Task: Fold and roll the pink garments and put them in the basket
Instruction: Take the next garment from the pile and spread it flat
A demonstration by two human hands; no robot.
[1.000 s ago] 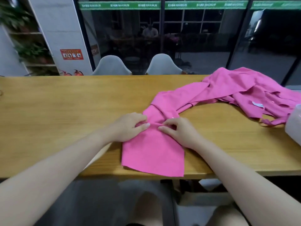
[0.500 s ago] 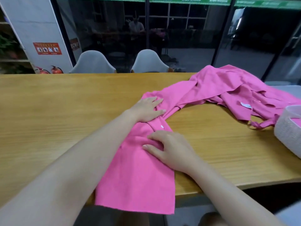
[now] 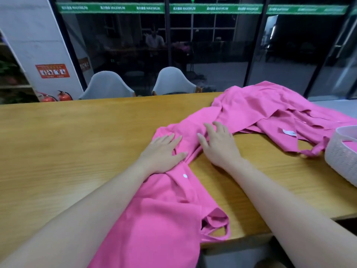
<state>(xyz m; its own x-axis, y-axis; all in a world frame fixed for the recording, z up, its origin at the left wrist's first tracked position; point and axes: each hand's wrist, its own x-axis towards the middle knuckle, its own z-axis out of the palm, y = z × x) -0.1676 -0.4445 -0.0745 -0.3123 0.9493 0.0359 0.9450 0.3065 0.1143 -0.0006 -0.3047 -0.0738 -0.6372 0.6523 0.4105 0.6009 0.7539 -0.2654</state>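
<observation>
A long pink garment (image 3: 166, 219) lies across the wooden table (image 3: 67, 144), running from the near edge, where its lower end hangs over the table lip, toward the far right, where it merges with a heap of further pink garments (image 3: 270, 115). The exact boundary between the near garment and the heap cannot be told. The left hand (image 3: 164, 153) lies flat on the garment at the narrow, gathered section, palm down, fingers straight and together, pointing to the far right; it presses the fabric and grasps nothing. The right hand (image 3: 218, 144) rests just to the right of it, palm down, fingers spread and slightly bent, the fingertips on the pink fabric and the heel of the hand over bare table; it encloses no fabric. The two hands are near each other but apart, with a ridge of bunched fabric between them. A small white button (image 3: 185, 176) shows on the garment just near of the left hand. Near the table's near edge, a looped opening of the garment (image 3: 215, 224) lies open. A white label (image 3: 289, 132) shows on the heap at the right. A white woven basket (image 3: 342, 157) stands at the right edge of the table, touching the heap's nearest strap; pink fabric shows inside it. Two white chairs (image 3: 173, 82) stand behind the far side of the table.
</observation>
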